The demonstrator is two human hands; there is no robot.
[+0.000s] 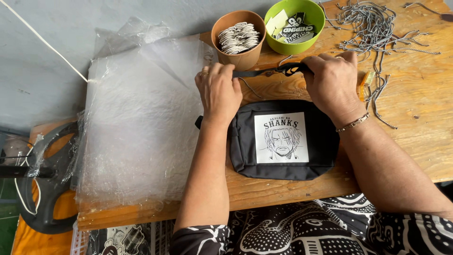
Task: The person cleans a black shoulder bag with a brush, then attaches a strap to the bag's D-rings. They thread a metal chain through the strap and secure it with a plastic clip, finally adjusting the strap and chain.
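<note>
A: What is seen at the centre of the frame?

B: A black pouch (283,141) is laid flat on the wooden table (415,118), with a white square patch bearing a line drawing on its front. Just above it, a black strap (269,72) is stretched level between two hands.

A: How is the strap held?

B: Its left end is pinched by the left hand (218,92), fingers closed on it, at centre left. Its right end, where a small black and yellow tag is seen, is gripped by the right hand (332,82). A ring is worn on the left hand and a metal bracelet on the right wrist.

A: What is placed along the top edge?

B: A brown paper cup (238,40) filled with white and black round pieces is set at top centre. A green bowl (295,26) holding printed cards is touching it on the right. A heap of ball chains (377,23) is spread at the upper right.

A: And on the left?

B: A stack of clear plastic bags (141,118) is spread over the left part of the table, just beside the left forearm. A patterned black and white garment is seen along the bottom edge.
</note>
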